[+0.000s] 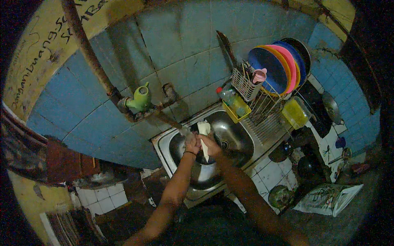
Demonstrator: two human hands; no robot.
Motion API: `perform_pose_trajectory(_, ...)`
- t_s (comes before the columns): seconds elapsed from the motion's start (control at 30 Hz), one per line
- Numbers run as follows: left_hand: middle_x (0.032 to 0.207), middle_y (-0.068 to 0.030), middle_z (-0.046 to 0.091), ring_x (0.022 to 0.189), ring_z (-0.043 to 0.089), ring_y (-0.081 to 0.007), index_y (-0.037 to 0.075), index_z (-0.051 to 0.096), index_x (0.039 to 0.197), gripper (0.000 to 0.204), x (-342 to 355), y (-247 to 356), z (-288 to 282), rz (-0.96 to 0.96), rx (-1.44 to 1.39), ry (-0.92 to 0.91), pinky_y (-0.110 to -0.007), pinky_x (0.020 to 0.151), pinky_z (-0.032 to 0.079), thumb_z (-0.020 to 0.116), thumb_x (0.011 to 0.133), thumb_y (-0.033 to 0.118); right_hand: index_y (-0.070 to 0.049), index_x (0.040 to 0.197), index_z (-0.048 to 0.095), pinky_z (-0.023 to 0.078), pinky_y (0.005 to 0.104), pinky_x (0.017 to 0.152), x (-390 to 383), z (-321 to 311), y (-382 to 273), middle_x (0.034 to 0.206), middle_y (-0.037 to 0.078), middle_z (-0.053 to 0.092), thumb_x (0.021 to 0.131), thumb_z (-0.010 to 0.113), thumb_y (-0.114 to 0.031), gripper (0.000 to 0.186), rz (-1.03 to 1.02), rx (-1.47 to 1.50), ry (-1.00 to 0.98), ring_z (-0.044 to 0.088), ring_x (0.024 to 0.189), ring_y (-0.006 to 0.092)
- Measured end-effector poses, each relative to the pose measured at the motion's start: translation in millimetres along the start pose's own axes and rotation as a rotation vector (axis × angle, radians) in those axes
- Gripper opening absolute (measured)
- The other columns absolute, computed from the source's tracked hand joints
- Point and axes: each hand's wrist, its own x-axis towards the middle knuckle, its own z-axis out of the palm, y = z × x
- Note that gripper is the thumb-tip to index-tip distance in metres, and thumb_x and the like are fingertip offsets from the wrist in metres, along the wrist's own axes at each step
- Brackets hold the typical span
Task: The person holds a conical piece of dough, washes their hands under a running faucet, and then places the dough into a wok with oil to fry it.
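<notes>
My two hands meet over the steel sink (242, 143), under the end of the tap pipe (166, 120), where a blurred splash of water shows. Between them is a pale, whitish, long limp-looking thing (204, 128), perhaps a cloth; its kind is unclear. My right hand (210, 144) is closed round its middle, with one end sticking up and the other hanging down. My left hand (192, 144), a dark band at its wrist, is closed against the same thing from the left. Its fingers are partly blurred by water. Beneath the hands, something dark sits in the basin.
A green cup-shaped piece (142, 97) sits on the wall pipe. Right of the sink are a yellow tray (237, 111) with a bottle (228, 96), a utensil basket (246, 84), racked plates (269, 67) and a yellow container (296, 113). A printed bag (328, 199) lies lower right.
</notes>
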Motion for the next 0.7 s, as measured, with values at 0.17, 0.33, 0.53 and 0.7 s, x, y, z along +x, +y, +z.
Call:
perform_pose_trajectory(0.17, 0.097, -0.0095, 0.054, 0.088, 0.053, -0.0258, 0.008, 0.047, 0.104, 0.034, 6, 46, -42, -0.401, -1.589, -0.230, -0.037, 0.078, 0.043, 0.048, 0.079, 0.031, -0.003, 0.118, 0.032, 0.039, 0.0321, 0.081, -6, 19, -2, 0.100, 0.011, 0.050, 0.068, 0.064, -0.026, 0.064, -0.308, -0.711, 0.351, 0.050, 0.090, 0.0242)
perform_pose_trajectory(0.33, 0.093, -0.0094, 0.055, 0.083, 0.053, -0.0288, 0.008, 0.050, 0.098, 0.031, 18, 20, -10, 0.113, -2.296, -0.410, -0.043, 0.079, 0.043, 0.040, 0.082, 0.032, 0.001, 0.121, 0.027, 0.039, 0.0343, 0.081, -31, 6, -38, 0.102, 0.020, 0.051, 0.071, 0.059, -0.037, 0.070, -0.439, -0.752, -0.127, 0.050, 0.095, 0.0283)
perform_pose_trajectory(0.53, 0.092, -0.0114, 0.053, 0.087, 0.050, -0.0300, 0.009, 0.049, 0.098, 0.031, 14, 52, -29, -0.123, -2.456, 0.107, -0.049, 0.079, 0.040, 0.040, 0.079, 0.032, -0.005, 0.114, 0.036, 0.039, 0.0330, 0.080, -29, -21, 5, 0.104, 0.012, 0.049, 0.078, 0.046, -0.041, 0.052, 0.003, 0.305, -0.083, 0.049, 0.093, 0.0228)
perform_pose_trajectory(0.7, 0.100, -0.0106, 0.048, 0.091, 0.047, -0.0272, 0.014, 0.040, 0.106, 0.038, 12, 62, -6, -0.290, -2.377, 0.357, -0.044, 0.077, 0.042, 0.051, 0.072, 0.024, -0.008, 0.110, 0.042, 0.038, 0.0315, 0.081, 19, -4, 55, 0.106, 0.007, 0.047, 0.084, 0.036, -0.042, 0.043, -0.215, 0.585, 0.100, 0.047, 0.093, 0.0187)
